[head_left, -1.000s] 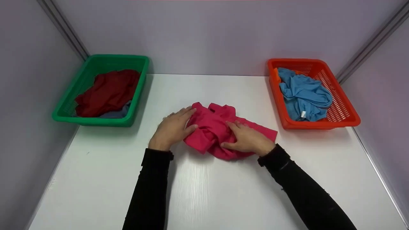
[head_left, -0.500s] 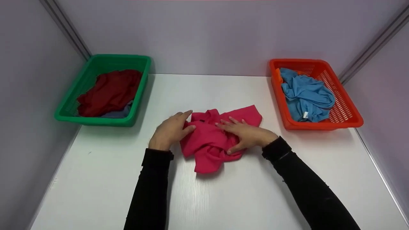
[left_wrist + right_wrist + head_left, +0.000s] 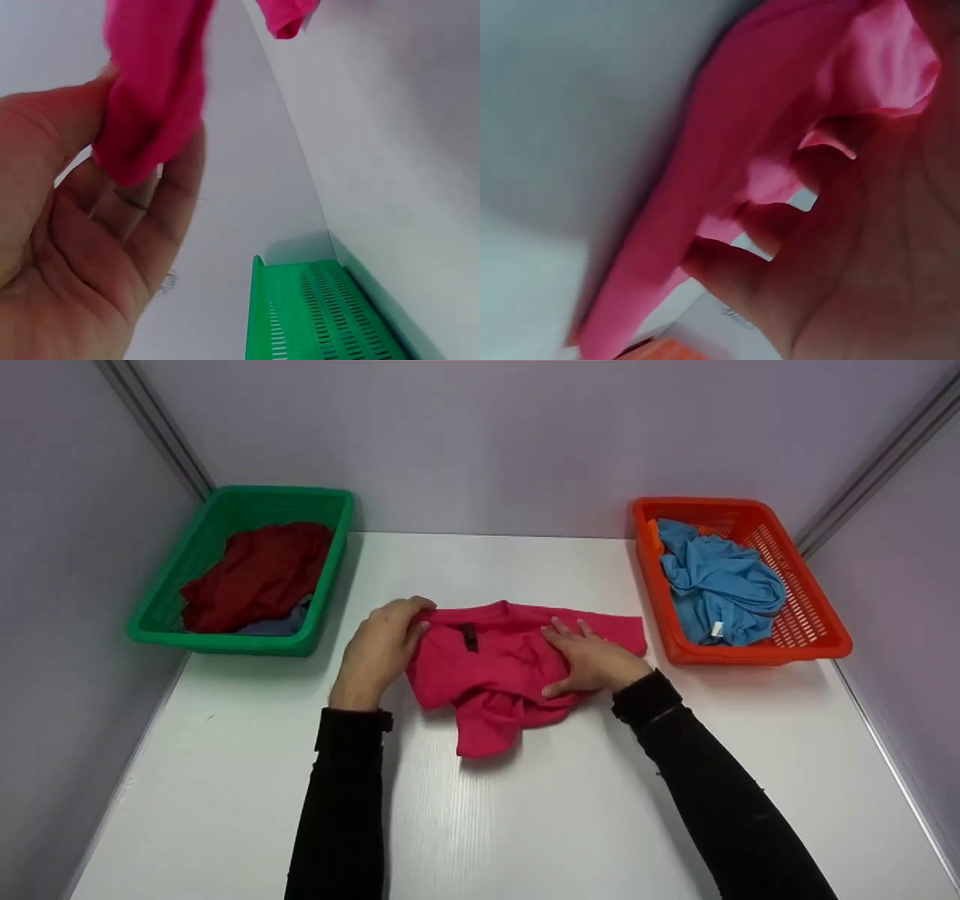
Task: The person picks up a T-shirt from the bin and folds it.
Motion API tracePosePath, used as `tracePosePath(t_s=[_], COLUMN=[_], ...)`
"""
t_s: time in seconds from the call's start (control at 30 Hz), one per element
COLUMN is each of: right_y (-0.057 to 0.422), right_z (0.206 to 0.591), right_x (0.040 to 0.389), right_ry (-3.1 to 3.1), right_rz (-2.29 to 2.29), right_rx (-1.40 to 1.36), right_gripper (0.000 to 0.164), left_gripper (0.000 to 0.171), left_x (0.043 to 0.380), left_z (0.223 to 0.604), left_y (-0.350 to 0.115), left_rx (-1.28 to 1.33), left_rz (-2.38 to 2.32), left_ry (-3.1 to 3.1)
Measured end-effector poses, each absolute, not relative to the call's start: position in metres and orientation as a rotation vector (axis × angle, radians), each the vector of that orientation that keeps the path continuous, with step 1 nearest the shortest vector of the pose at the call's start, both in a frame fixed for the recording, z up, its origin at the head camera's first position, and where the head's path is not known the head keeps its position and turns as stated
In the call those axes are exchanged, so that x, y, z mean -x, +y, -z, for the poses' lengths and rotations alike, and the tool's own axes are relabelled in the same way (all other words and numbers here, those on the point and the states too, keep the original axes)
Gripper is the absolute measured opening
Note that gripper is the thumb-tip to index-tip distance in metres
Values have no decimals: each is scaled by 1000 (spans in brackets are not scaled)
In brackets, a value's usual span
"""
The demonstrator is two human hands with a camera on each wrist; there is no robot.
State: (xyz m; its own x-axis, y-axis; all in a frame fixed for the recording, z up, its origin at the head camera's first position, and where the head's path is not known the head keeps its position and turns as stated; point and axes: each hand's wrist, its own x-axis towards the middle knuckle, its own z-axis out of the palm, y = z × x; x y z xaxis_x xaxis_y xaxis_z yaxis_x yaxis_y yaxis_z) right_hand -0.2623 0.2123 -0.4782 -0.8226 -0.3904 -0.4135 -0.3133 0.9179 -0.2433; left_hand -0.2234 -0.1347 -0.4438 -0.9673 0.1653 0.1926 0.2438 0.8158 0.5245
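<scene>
A crumpled pink T-shirt lies mid-table, its collar toward the back and a dark neck label showing. My left hand pinches the shirt's left edge between thumb and fingers; the left wrist view shows the pink cloth raised in that hand. Spread over the shirt's right part, my right hand rests with its fingers on the fabric. Close up in the right wrist view, the fingertips of that hand touch the pink cloth. Some folds under the right palm are hidden.
At the back left stands a green basket holding a dark red garment and a grey-blue cloth. A red-orange basket at the back right holds a blue garment with a white tag. Walls enclose the white table.
The shirt has been turned and spread wider; its collar and label now show. My left hand has moved slightly left and back with the edge. Both baskets stay put.
</scene>
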Motion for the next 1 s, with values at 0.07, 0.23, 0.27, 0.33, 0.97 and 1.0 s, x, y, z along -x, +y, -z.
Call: tracePosePath(t_s=[0.07, 0.23, 0.27, 0.33, 0.97, 1.0], right_y=[214, 211, 209, 203, 139, 138], right_z=[478, 478, 478, 477, 475, 480], right_x=[269, 277, 276, 271, 156, 155], right_ry=[2657, 2908, 2962, 3048, 2983, 2988], right_rz=[214, 115, 110, 119, 42, 8], right_rx=[515, 496, 494, 509, 1324, 1347], right_gripper=[115, 102, 99, 91, 69, 66], left_gripper=[32, 30, 29, 29, 35, 39], left_x=[225, 226, 227, 227, 225, 225], left_z=[443, 443, 443, 444, 443, 443], left_y=[-138, -143, -143, -144, -140, -140], left_rx=[289, 212, 201, 186, 190, 195], left_rz=[851, 836, 834, 829, 767, 764], left_ry=[-2808, -2711, -2700, -2693, -2760, -2781])
